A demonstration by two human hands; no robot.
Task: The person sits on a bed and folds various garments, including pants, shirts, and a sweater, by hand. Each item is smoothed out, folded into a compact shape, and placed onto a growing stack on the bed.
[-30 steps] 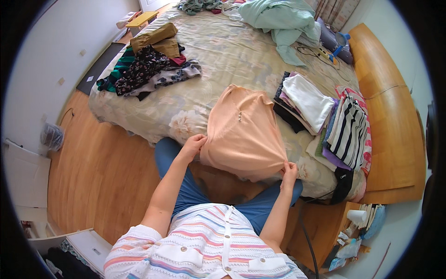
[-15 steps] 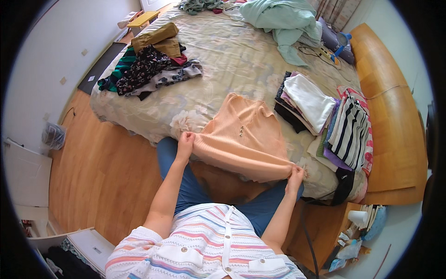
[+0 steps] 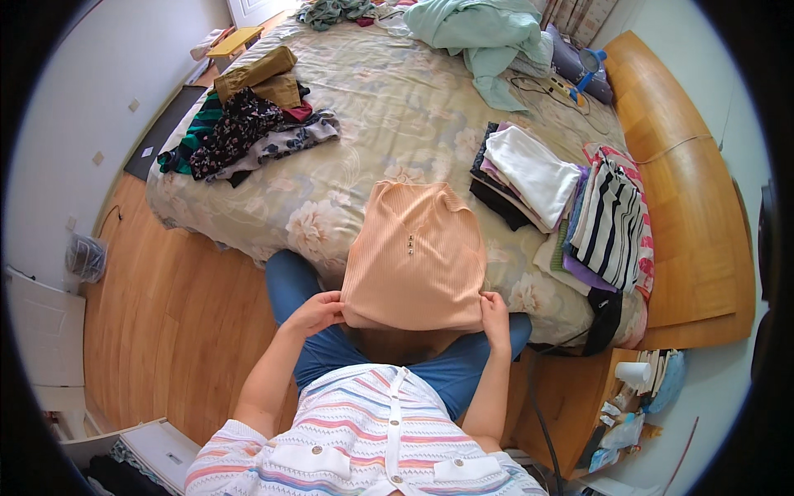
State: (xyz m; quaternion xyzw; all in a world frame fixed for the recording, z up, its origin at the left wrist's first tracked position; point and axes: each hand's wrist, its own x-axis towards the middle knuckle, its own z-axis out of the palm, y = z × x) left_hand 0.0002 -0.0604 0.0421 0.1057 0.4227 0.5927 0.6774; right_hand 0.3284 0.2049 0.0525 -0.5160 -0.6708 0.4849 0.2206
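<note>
A peach ribbed knit top (image 3: 416,269) with a few small buttons at its neckline lies front up over the near edge of the bed. Its lower hem hangs toward my lap. My left hand (image 3: 318,312) pinches the hem at its left corner, and my right hand (image 3: 495,318) grips the right corner. The cloth between them is fairly level. Right of the top stand two stacks of folded clothes, one with a white garment (image 3: 533,175) uppermost, the other with a black-and-white striped garment (image 3: 609,217) on it.
A loose heap of clothes, including a dark floral garment (image 3: 237,132), lies on the bed's left. A mint-green cover (image 3: 480,33) is bunched at the far side, near a blue fan-like object (image 3: 590,66). A wooden headboard (image 3: 695,198) and a bedside cabinet (image 3: 571,405) stand at right.
My hands have drawn the hem closer together and nearer to me. The left hand moved down, and the slanted hem has become level. The view has shifted slightly.
</note>
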